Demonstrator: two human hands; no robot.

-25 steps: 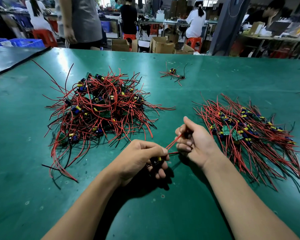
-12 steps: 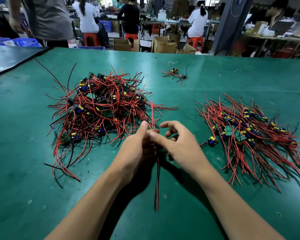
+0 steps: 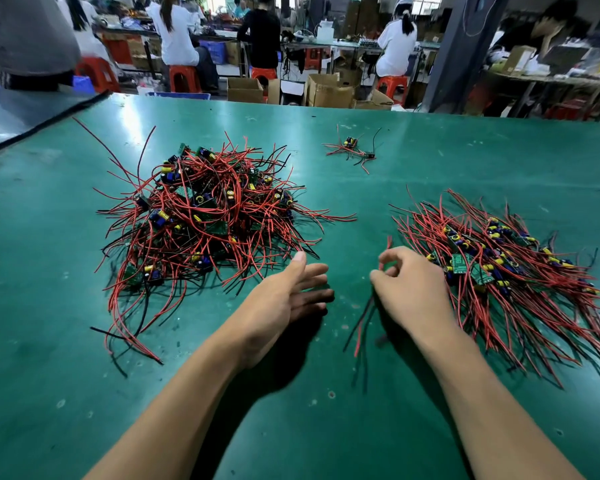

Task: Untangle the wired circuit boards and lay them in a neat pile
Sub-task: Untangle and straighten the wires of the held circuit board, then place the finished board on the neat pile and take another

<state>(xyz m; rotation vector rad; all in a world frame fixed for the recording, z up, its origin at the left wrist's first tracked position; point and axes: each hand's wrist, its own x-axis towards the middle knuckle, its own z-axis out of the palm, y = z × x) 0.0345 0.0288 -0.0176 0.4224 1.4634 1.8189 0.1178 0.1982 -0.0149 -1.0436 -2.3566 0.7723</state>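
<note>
my right grip (image 3: 413,289): covers where the loose wires (image 3: 361,320) end.
my left grip (image 3: 284,296): fingertips (image 3: 319,270) are smeared.
tangled heap (image 3: 205,216): boards underneath are buried.
neat pile (image 3: 499,265): right edge is cut off.
far bundle (image 3: 352,148): too small to count.

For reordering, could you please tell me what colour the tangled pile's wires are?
The tangled pile has mostly red wires, a few black; the head view shows it.

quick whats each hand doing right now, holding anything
Left hand: open, fingers straight, holding nothing.
Right hand: fingers curled, pinching a thin bunch of red and black wires.
</note>
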